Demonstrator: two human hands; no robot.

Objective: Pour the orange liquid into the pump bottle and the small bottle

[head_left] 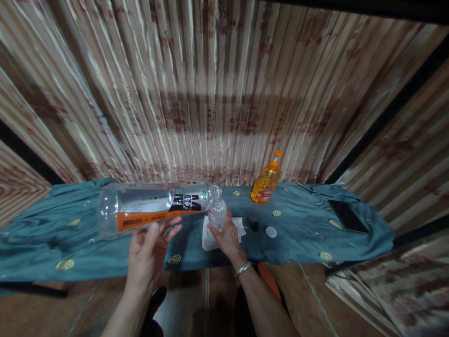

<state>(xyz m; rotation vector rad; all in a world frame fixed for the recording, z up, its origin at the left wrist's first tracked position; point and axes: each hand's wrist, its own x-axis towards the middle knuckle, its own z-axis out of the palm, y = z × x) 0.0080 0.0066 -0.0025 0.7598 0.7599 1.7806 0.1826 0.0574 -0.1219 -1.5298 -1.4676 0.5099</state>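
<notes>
A large clear plastic bottle [154, 206] with an orange, black and white label lies nearly horizontal in my left hand [150, 241], which supports it from below with the fingers partly around it. Its neck points right and meets the top of a small clear bottle [219, 213]. My right hand [226, 236] is wrapped around this small bottle and holds it tilted above a white tissue [210, 239]. Whether liquid passes between the two necks cannot be made out. A black cap [254, 226] and a white round lid [271, 232] lie right of my right hand.
An orange pump bottle [265, 183] of yellow-orange liquid stands toward the back of the narrow table, which wears a teal cloth [298, 234]. A dark phone-like slab [348, 216] lies at the right. Patterned curtains [210, 93] hang behind; black frame bars [389, 112] flank the table.
</notes>
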